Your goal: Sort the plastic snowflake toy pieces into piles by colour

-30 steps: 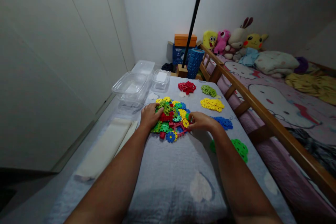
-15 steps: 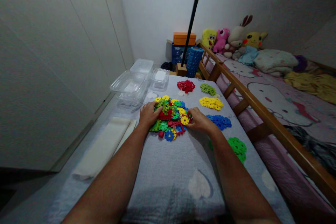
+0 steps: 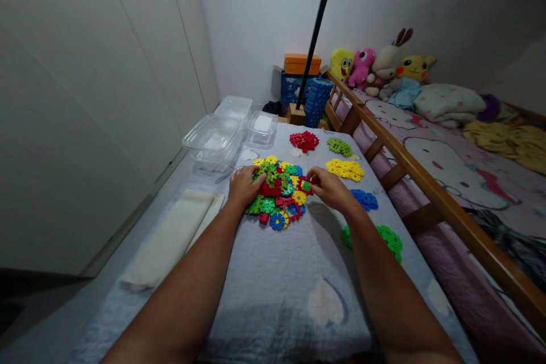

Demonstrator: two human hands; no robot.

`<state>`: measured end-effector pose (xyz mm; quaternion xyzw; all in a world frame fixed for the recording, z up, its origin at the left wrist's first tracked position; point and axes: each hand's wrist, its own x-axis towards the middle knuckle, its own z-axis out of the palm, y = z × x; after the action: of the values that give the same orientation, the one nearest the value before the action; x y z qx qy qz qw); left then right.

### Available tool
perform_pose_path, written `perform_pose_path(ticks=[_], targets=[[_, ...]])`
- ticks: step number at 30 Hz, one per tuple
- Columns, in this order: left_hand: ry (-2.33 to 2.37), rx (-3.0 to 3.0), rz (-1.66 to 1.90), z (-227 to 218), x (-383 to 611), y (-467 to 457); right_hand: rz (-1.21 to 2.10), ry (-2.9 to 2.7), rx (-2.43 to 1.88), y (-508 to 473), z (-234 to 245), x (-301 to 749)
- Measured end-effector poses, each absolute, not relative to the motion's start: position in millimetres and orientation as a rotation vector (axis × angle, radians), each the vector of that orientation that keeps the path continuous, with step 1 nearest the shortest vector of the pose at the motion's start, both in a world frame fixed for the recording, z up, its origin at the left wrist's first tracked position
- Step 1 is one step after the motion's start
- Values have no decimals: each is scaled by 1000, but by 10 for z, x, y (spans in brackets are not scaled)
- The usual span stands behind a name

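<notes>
A mixed pile of coloured plastic snowflake pieces (image 3: 279,193) lies on a grey quilted bedspread (image 3: 281,278). My left hand (image 3: 242,186) rests on the pile's left edge, fingers curled over green and red pieces. My right hand (image 3: 327,187) is raised slightly at the pile's right edge, pinching a red piece (image 3: 306,186) between its fingertips. Sorted heaps lie to the right: red (image 3: 303,141), light green (image 3: 339,147), yellow (image 3: 344,169), blue (image 3: 364,199) and bright green (image 3: 388,240).
Clear plastic containers (image 3: 213,142) and a lidded box (image 3: 261,128) stand at the back left. A folded white cloth (image 3: 170,242) lies left. A wooden rail (image 3: 426,193) borders the right side, with stuffed toys (image 3: 375,65) beyond. A black pole (image 3: 314,34) rises behind.
My right hand has lifted from the bedspread at the pile's right edge and now pinches a red piece. My left hand has stayed on the pile.
</notes>
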<state>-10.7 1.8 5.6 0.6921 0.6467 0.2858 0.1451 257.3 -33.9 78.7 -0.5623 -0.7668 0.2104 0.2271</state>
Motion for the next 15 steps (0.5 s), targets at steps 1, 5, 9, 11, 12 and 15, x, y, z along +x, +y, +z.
perform_pose_path(ticks=[1, 5, 9, 11, 12, 15], targets=[[1865, 1993, 824, 57, -106, 16, 579, -2067, -1543, -298, 802, 2596], [1862, 2000, 839, 53, -104, 13, 670, -1795, -1527, -8, 782, 2676], [1867, 2012, 848, 45, -107, 13, 868, -1400, -1534, 385, 649, 2671], [1868, 2020, 846, 41, -109, 14, 909, -1242, -1561, 566, 571, 2636], [1870, 2020, 844, 38, -109, 14, 909, -1174, -1578, 648, 535, 2614], [1870, 2012, 844, 27, -111, 16, 862, -979, -1606, 875, 439, 2546]])
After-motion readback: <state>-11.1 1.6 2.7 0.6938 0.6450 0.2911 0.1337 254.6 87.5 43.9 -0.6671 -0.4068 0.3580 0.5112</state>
